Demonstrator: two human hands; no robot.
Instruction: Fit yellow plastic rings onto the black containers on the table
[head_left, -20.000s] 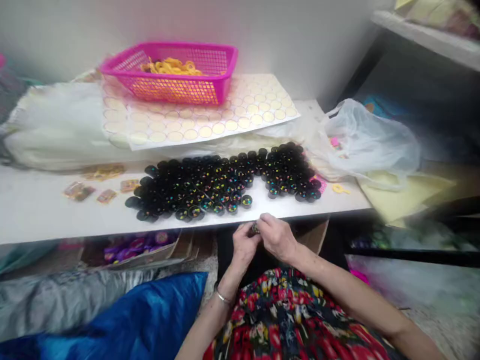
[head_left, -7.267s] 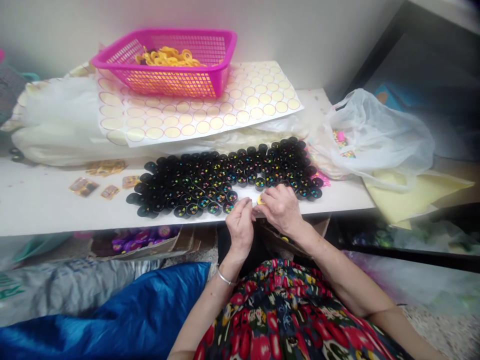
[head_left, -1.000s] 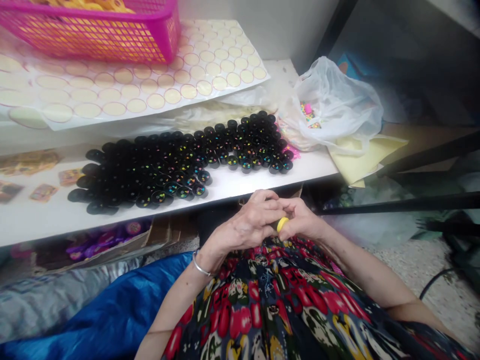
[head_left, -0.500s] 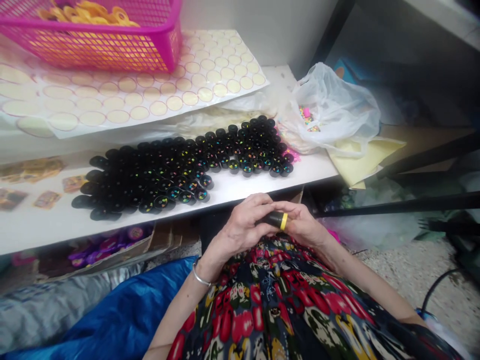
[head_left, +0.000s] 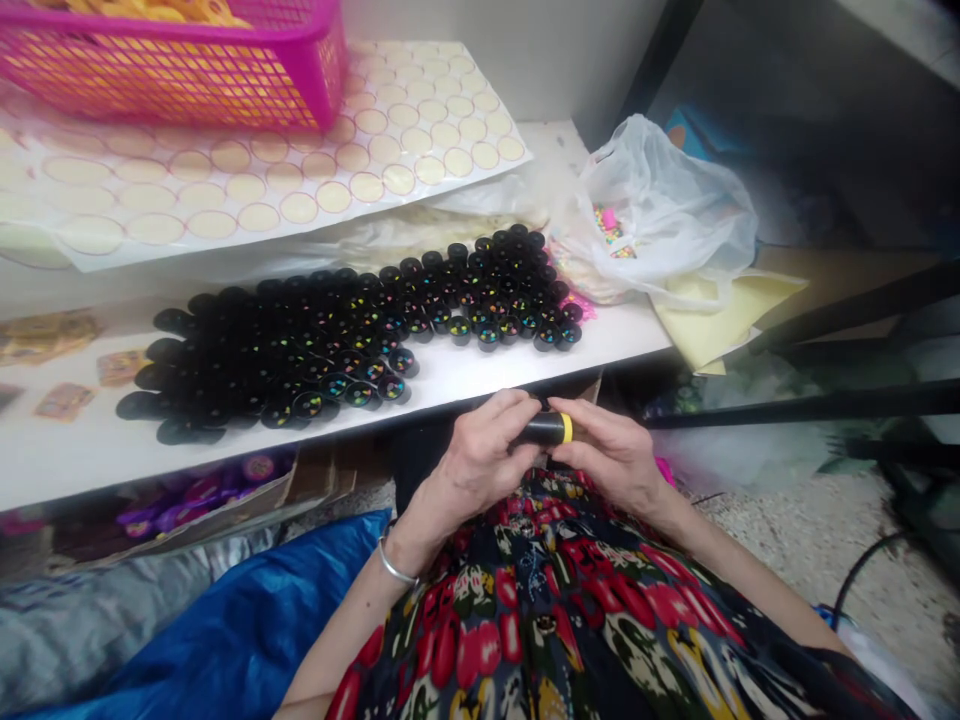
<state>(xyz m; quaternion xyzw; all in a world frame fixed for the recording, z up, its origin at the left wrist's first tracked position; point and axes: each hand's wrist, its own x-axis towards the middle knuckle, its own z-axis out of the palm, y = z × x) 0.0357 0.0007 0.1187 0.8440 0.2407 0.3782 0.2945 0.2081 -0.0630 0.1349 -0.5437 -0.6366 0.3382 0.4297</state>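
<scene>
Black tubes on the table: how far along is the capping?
None of the black tubes standing on the table shows a cap. The left hand and right hand hold one tube with a yellow cap fitted.

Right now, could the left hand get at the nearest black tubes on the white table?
Probably not: the left hand and right hand both grip a yellow-capped black tube. The table tubes lie unobstructed.
</scene>
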